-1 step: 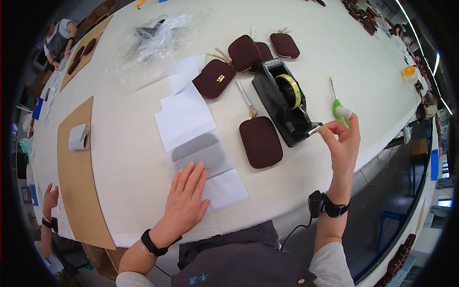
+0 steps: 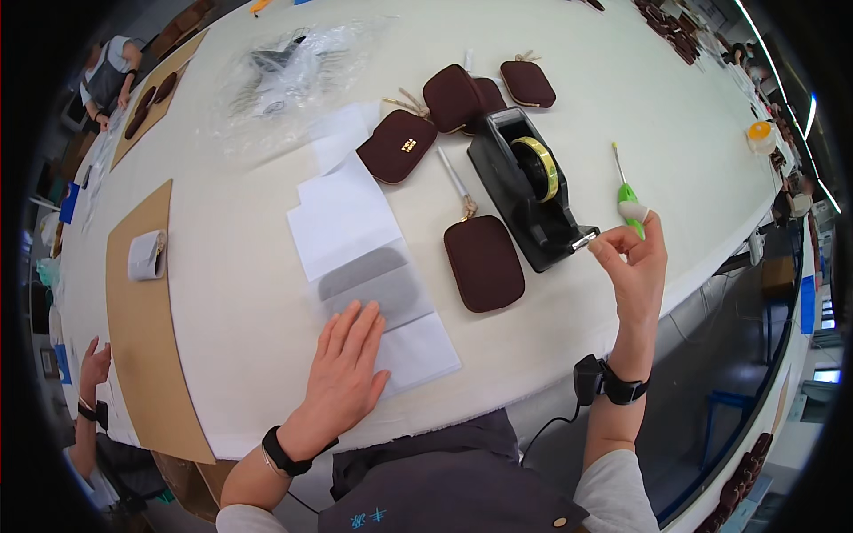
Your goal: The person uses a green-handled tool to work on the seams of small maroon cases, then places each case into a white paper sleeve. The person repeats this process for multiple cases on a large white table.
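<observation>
My left hand [image 2: 345,373] lies flat, fingers straight, on a thin white paper sheet [image 2: 342,218]. Under its fingertips is a rounded shape showing grey through the folded paper [image 2: 369,275]. At the front of a black tape dispenser [image 2: 511,191], the thumb and index finger of my right hand [image 2: 635,266] pinch the end of the clear tape [image 2: 584,240]. A yellowish tape roll [image 2: 544,171] sits in the dispenser. Between the paper and the dispenser lies a dark maroon zip pouch [image 2: 484,266] with a wrapped pull strap.
Several more maroon pouches [image 2: 400,147] lie farther back. A green-handled tool [image 2: 627,197] is just beyond my right hand. Crumpled clear plastic [image 2: 284,84] is at the back left. A brown board [image 2: 142,355] carries a small white folded item [image 2: 147,256]. Other people work at the left.
</observation>
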{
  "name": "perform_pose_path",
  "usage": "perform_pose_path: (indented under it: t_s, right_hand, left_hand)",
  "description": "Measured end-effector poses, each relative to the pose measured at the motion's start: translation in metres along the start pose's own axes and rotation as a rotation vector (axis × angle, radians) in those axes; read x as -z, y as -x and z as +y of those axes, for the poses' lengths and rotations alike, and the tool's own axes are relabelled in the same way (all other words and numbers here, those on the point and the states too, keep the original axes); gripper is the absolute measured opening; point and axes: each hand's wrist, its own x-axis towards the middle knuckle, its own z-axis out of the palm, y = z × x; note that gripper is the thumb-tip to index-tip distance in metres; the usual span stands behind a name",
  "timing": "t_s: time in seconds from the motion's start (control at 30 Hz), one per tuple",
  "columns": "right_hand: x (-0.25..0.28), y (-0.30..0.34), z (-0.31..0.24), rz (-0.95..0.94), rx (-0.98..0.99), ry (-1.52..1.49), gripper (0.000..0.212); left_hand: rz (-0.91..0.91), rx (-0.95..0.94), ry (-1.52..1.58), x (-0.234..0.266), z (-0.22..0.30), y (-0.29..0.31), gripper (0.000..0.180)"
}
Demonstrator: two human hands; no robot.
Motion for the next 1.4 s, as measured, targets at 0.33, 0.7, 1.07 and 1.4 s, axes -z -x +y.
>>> perform_pose_path:
  t_s: [0.33, 0.7, 1.07, 1.4]
  right_hand:
    - [-0.005, 0.018, 0.014, 0.116, 0.014, 0.515, 0.042]
    - [-0.170, 0.057, -0.022, -0.411, 0.259, -0.029, 0.042]
    - [-0.203, 0.061, 0.004, -0.361, 0.462, 0.111, 0.037]
    - [-0.199, 0.026, -0.011, -0.290, 0.361, 0.108, 0.040]
  left_hand:
    - [0.038, -0.018, 0.016, -0.002, -0.003, 0.001, 0.070]
    - [0.073, -0.040, 0.021, -0.010, -0.008, 0.003, 0.069]
    - [0.078, -0.058, 0.040, -0.013, -0.015, 0.006, 0.069]
    - [0.114, -0.029, 0.272, 0.008, -0.035, -0.011, 0.054]
